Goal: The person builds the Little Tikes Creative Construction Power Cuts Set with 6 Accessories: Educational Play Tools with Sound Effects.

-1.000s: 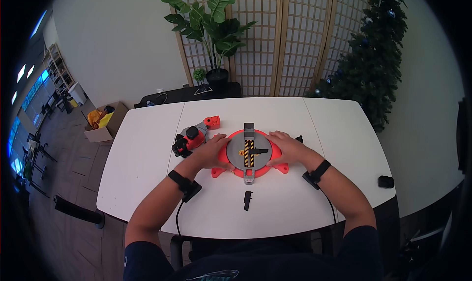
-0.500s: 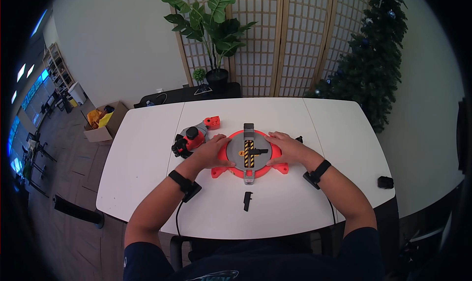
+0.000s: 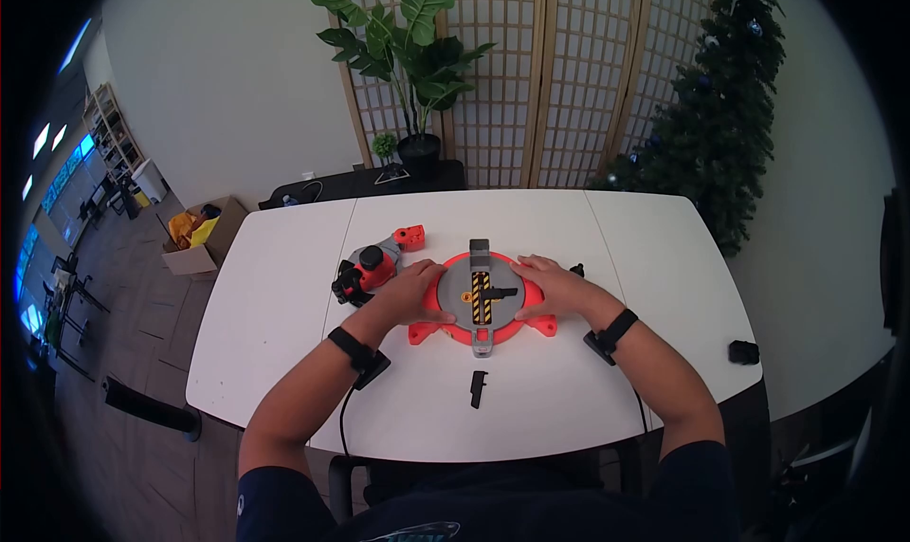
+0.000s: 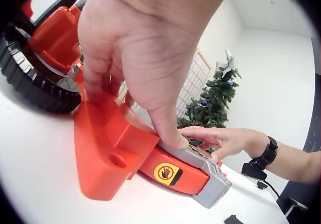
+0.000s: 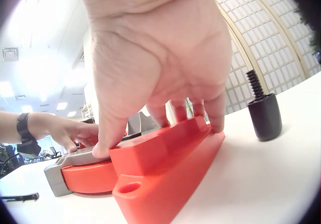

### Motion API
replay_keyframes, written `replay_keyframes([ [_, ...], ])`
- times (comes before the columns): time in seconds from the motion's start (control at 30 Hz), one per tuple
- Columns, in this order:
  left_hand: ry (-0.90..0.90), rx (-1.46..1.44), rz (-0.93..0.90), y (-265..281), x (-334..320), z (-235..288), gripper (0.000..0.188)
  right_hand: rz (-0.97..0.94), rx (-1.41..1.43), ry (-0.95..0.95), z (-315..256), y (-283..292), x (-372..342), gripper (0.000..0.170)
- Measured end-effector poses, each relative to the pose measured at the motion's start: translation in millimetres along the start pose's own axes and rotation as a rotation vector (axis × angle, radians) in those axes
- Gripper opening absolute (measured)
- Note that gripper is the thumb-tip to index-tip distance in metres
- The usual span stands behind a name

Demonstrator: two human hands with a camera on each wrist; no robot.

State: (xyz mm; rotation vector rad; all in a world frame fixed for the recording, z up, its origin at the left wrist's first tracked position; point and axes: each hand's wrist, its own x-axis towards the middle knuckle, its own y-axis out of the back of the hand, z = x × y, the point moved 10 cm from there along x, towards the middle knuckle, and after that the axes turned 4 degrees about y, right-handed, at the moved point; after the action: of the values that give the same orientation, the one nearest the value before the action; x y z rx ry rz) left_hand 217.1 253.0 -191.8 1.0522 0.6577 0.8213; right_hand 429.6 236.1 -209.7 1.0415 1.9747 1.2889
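Note:
A round red-and-grey toy miter saw base [image 3: 455, 305] lies flat on the white table in the head view, a black-and-yellow striped slot down its middle. My left hand [image 3: 409, 293] grips its left side, thumb on the turntable's edge and fingers over the red side wing [image 4: 103, 153]. On the opposite side my right hand [image 3: 559, 286] holds the right wing [image 5: 165, 169] the same way. A small black part [image 3: 500, 293] lies across the slot. Another black piece [image 3: 479, 388] rests on the table in front of the base.
Behind my left hand sits the red, grey and black saw head [image 3: 377, 269] on the table. A black knob with a threaded stud [image 5: 265, 116] stands just beyond my right hand. At the table's right edge is a black object [image 3: 743, 351].

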Motion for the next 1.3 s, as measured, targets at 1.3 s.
replay_keyframes([
  [1.3,0.004,0.009,0.019,-4.4,-0.1,-1.5,0.103,-0.011,0.055,-0.01,-0.2,-0.9,-0.4,0.103],
])
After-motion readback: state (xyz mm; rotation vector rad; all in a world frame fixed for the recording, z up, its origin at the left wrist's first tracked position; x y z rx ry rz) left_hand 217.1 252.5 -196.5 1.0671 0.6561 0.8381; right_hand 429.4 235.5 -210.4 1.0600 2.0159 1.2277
